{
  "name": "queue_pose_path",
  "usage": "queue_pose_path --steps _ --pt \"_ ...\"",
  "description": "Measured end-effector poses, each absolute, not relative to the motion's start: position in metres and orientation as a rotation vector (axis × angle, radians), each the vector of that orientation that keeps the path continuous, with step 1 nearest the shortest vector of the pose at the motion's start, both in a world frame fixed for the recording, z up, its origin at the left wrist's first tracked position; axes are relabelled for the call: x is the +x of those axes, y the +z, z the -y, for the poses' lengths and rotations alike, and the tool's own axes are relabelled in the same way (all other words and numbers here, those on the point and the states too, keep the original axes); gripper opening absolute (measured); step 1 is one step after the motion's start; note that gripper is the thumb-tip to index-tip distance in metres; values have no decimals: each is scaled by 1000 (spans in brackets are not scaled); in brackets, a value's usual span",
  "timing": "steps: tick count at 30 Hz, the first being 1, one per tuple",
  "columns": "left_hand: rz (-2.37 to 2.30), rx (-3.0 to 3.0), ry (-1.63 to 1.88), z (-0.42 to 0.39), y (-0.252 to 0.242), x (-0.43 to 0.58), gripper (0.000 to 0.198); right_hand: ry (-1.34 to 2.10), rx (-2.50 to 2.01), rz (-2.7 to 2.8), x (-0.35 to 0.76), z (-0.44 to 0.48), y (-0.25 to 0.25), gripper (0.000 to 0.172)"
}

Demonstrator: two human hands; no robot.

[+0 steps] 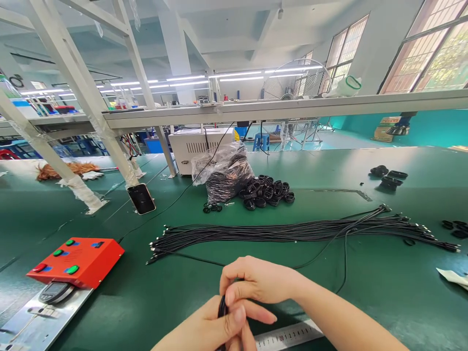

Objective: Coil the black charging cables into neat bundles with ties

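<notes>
Red button box [75, 262] sits well left of our fingers, with a digital gauge [54, 292] just below it. Our left hand [208, 324] and right hand [259, 280] meet, fingers closed around a black cable [222, 312]. Just right of them lies a steel ruler [288, 335]. Ahead stretch bundled black cables [292, 233], with black rings [265, 191] beyond; white paper [453, 278] lies far right.

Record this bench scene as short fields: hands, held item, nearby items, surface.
Left hand: pinching the black cable end
Right hand: closed around it, above the left
Held item: black cable end
Nearby: steel ruler; long bundle of thin black cables
Further: heap of black rings; red metal box with round buttons
Surface: green bench mat
</notes>
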State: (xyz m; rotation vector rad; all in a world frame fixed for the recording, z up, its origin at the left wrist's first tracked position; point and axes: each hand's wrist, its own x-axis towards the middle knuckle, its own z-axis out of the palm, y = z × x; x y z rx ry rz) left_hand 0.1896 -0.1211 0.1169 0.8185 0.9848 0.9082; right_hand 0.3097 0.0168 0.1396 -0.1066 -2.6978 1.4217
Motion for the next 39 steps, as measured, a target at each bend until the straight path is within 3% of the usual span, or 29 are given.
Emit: queue_pose_path --steps 3,5,14,19,23,27,32,36,39 --pt "-782 653 1117 120 120 187 44 1655 -267 2401 308 -1 125 28" --pt "-699 536 1248 119 125 183 44 1624 -379 2305 309 15 113 27" --pt "-705 456 1501 108 127 183 41 759 -673 2842 324 50 103 19" --pt "-810 464 1593 105 121 182 36 282 -521 2948 329 48 115 2" --pt "-920 476 1566 107 117 182 34 80 -322 2961 333 42 127 11" --pt "-915 481 1431 113 114 188 32 204 -140 2818 334 19 150 9" --pt "-819 523 1267 119 112 186 38 603 -12 2786 325 -12 171 6" --pt "-784 563 1130 121 120 187 57 1008 -142 2583 313 -21 159 4" --pt "-829 560 1109 122 126 188 60 1340 -224 2400 307 -20 142 6"
